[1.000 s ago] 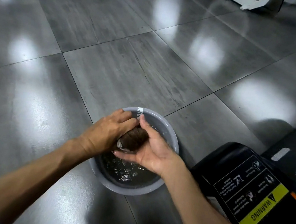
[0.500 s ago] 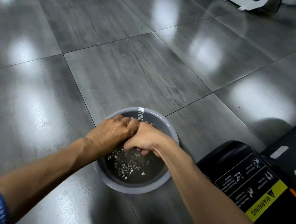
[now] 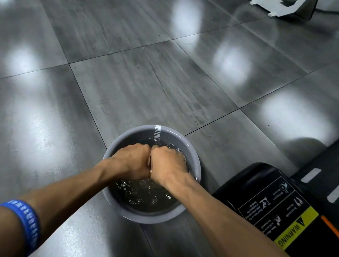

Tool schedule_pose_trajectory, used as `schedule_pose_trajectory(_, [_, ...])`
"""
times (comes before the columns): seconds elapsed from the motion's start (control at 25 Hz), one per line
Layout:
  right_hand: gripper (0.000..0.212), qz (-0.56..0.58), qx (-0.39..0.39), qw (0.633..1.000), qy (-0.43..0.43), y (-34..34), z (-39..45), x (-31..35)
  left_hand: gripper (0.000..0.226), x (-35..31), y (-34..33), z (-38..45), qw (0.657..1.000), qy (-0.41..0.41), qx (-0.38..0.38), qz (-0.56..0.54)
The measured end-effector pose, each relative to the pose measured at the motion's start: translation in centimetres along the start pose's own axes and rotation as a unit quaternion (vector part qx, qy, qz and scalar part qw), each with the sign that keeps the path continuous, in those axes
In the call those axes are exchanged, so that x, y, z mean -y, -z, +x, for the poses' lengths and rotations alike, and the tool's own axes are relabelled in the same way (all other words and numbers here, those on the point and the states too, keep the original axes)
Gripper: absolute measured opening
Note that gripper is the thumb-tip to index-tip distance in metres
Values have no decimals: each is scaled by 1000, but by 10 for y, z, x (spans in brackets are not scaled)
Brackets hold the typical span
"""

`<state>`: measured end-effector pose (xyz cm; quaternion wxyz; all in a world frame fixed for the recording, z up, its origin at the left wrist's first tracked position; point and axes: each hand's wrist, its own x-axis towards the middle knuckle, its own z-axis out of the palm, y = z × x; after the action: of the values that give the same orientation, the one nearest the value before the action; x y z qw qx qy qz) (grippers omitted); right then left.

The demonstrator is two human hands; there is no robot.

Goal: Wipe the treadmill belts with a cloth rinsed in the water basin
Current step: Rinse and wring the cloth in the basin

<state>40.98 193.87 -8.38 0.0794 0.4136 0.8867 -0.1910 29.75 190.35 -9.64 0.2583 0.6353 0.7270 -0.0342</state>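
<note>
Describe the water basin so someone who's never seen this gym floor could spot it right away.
Start at the black treadmill end with the yellow warning label at lower right. Just left of it, on the grey tiled floor, sits the water basin. It is the only round thing there: a grey bowl with a white strip on its far rim, dark water inside, and the left hand and right hand pressed together in it.
</note>
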Motion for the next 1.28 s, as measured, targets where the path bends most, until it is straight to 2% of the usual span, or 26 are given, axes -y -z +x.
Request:
schedule_pose_trajectory(0.12, [28, -44, -21, 998, 37, -6, -1, -2, 17, 3, -3, 2, 997, 4, 39, -72])
schedule_pose_trajectory(0.24, [26, -103, -52, 990, 81, -9, 2, -5, 3, 8, -6, 2, 982, 1, 52, -180])
schedule_pose_trajectory(0.4, [18, -177, -91, 971, 131, -20, 3, -4, 5, 11, -11, 0, 970, 22, 69, -231])
schedule_pose_trajectory(0.52, [40, -224, -86, 962, 128, -35, 3, -3, 6, 11, -13, -6, 957, 56, 114, -262])
schedule_pose_trajectory(0.6, [45, -207, -83, 970, 92, -40, 1, -4, 8, 12, -14, -9, 942, 87, 152, -286])
schedule_pose_trajectory(0.72, [57, -110, -75, 991, 24, -39, -3, -8, 17, 11, -22, -15, 906, 116, 160, -375])
schedule_pose_trajectory(0.84, [64, 104, -8, 994, -37, -23, -7, -7, 55, 12, -18, -18, 877, 76, 66, -470])
schedule_pose_trajectory(0.92, [62, 257, -7, 964, -72, -4, -14, -3, 67, 15, -3, -12, 871, 32, -8, -491])
schedule_pose_trajectory(1.04, [54, 400, -36, 905, -141, 29, -34, 1, 64, 2, 40, -15, 866, 2, -83, -494])
schedule_pose_trajectory(1.16, [52, 477, -36, 852, -214, 72, -55, -10, 45, -29, 90, -30, 822, -12, -67, -566])
schedule_pose_trajectory(1.24, [66, 511, -67, 815, -265, 105, -72, -23, 31, -53, 116, -39, 816, -23, -54, -576])
schedule_pose_trajectory(1.28, [74, 529, -85, 791, -296, 120, -82, -29, 29, -68, 126, -45, 824, -26, -49, -564])
